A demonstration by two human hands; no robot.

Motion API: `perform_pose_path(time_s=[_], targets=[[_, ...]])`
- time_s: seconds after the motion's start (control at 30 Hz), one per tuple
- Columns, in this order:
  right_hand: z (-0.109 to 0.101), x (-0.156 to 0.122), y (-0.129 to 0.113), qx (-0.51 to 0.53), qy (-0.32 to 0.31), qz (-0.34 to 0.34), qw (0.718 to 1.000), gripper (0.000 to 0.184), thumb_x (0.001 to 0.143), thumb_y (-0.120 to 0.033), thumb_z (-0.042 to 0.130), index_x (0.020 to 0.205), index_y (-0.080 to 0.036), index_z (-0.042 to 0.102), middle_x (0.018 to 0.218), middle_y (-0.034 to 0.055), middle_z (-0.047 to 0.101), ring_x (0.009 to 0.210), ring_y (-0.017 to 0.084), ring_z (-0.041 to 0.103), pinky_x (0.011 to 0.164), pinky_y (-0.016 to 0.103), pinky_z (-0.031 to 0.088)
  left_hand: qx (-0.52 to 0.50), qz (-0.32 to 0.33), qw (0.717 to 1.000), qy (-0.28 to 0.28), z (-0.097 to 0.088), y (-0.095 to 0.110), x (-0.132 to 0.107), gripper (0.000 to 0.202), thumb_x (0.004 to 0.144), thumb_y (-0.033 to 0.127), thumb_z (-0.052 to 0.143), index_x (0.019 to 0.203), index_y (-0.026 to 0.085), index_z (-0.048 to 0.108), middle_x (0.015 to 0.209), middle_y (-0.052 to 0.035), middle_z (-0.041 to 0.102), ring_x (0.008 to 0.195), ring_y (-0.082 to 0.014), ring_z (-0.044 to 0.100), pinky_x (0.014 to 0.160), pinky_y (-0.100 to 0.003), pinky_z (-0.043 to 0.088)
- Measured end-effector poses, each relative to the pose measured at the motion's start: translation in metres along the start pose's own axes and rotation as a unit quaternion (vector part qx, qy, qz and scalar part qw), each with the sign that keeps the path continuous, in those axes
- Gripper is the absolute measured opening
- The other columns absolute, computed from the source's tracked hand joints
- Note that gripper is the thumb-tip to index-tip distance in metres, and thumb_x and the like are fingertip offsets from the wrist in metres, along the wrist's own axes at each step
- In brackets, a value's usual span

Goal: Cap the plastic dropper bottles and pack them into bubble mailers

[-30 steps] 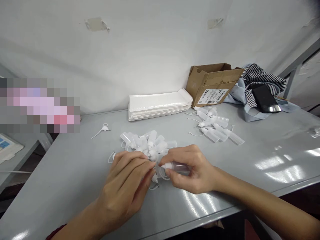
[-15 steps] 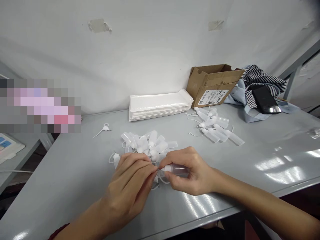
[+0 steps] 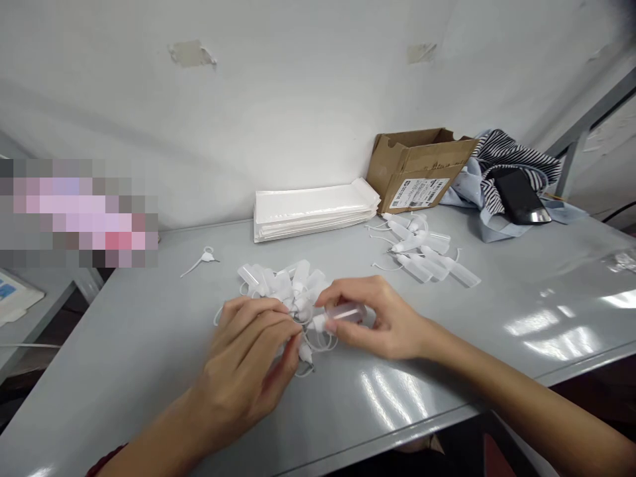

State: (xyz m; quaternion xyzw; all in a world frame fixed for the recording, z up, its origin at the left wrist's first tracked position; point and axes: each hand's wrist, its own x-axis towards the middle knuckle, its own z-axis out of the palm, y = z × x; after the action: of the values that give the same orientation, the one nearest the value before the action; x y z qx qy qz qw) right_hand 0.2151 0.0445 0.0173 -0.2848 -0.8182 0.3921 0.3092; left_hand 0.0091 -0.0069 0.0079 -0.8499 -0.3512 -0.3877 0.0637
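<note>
My right hand (image 3: 372, 317) grips a small clear squeeze bottle (image 3: 345, 313) between thumb and fingers. The bottle's white cap (image 3: 318, 322) points left, and a thin white strap loops below it. At the tip of that cap, my left hand (image 3: 251, 354) is closed in a pinch. Whatever lies between its fingertips is too small and hidden to make out. Behind and partly under both hands lies a pile of similar bottles (image 3: 281, 283) with white caps and straps. One white nozzle cap (image 3: 305, 354) sticks out just below the left fingertips.
More bottles (image 3: 422, 265) lie at the right, before an open cardboard box (image 3: 422, 165). White padded envelopes (image 3: 313, 209) are stacked by the wall. A loose cap with strap (image 3: 206, 257) lies on the left. Striped cloth (image 3: 517, 156) and a black device (image 3: 521, 199) sit far right.
Both hands have shifted slightly left and up. The held bottle, nearly level before, now tilts with its base raised to the right. The view has shifted a little.
</note>
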Motion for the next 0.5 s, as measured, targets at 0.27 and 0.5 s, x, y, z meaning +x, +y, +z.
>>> perform_pose_path(time_s=[0.27, 0.5], targets=[[-0.069, 0.009, 0.050, -0.373, 0.121, 0.098, 0.915, 0.026, 0.081, -0.005, 0.043, 0.097, -0.013, 0.062, 0.097, 0.0109, 0.063, 0.080, 0.019, 0.059, 0.069, 0.029, 0.045, 0.093, -0.073, 0.993, -0.008, 0.004, -0.018, -0.003, 0.006, 0.085, 0.015, 0.054, 0.081, 0.019, 0.054, 0.072, -0.0007, 0.062, 0.081, -0.0206, 0.059, 0.073, -0.037, 0.040], [-0.107, -0.008, 0.082, -0.469, 0.046, 0.255, 0.844, 0.032, 0.072, -0.002, 0.047, 0.096, -0.012, 0.066, 0.096, 0.0139, 0.063, 0.091, 0.028, 0.056, 0.068, 0.033, 0.042, 0.107, -0.095, 0.990, 0.003, 0.004, -0.018, -0.003, 0.004, 0.088, 0.022, 0.052, 0.090, 0.019, 0.054, 0.075, -0.0007, 0.061, 0.079, -0.0186, 0.059, 0.075, -0.035, 0.041]])
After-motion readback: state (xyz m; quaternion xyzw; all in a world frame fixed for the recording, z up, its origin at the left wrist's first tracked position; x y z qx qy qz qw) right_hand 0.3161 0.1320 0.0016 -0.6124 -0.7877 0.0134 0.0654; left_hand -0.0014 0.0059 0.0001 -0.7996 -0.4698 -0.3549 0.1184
